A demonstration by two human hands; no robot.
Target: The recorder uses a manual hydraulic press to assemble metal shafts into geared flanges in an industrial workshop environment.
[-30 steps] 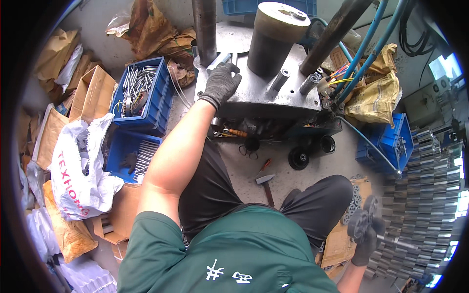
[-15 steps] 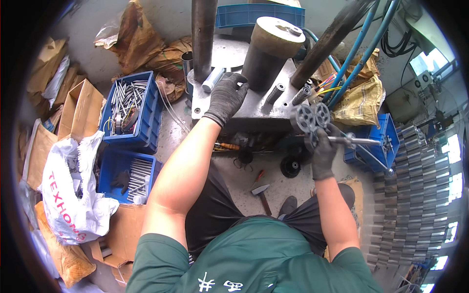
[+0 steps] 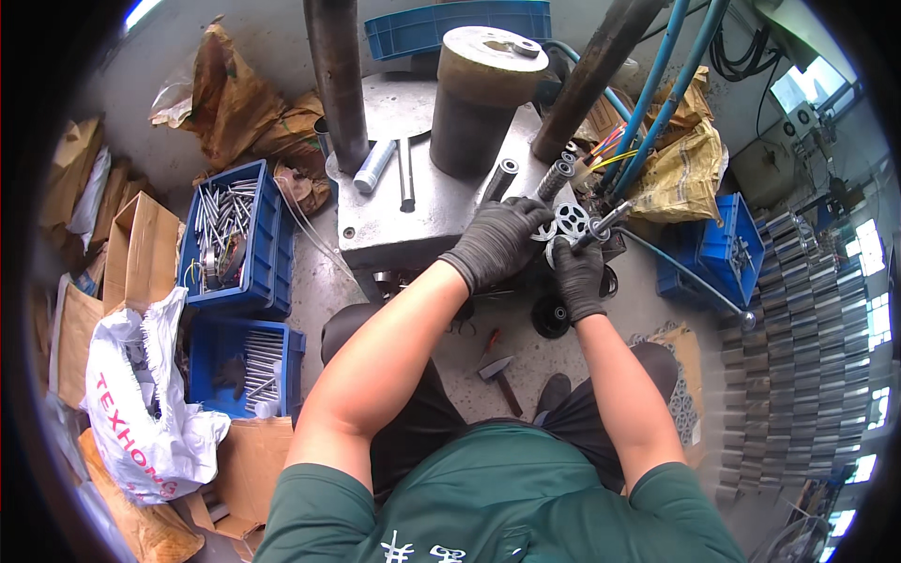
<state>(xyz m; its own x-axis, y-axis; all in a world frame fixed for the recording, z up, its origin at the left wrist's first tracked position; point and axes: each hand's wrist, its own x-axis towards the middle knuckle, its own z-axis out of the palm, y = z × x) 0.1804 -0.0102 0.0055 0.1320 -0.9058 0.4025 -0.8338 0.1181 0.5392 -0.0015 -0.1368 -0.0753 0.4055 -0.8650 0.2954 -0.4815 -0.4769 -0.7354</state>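
Note:
Both hands wear black gloves and meet at the right front edge of a grey steel press table (image 3: 404,220). My left hand (image 3: 497,239) grips one of the silver spoked wheels (image 3: 570,221) at its left side. My right hand (image 3: 577,277) holds the same pair of wheels from below, with a thin metal rod (image 3: 601,225) sticking up to the right. A large dark cylinder (image 3: 488,98) stands on the table just behind them. A short ribbed metal shaft (image 3: 554,178) and a small tube (image 3: 499,178) lie beside the hands.
Two blue crates (image 3: 230,239) of metal rods sit at the left, with cardboard boxes (image 3: 136,253) and a white plastic bag (image 3: 141,413). A hammer (image 3: 497,375) and black wheels (image 3: 549,317) lie on the floor. Stacked metal parts (image 3: 798,347) fill the right. Blue hoses (image 3: 657,84) rise at the back.
My left hand moved from the table's back left to the front right and took hold of the wheels. My right hand rose from the floor, bringing the wheels to the table edge.

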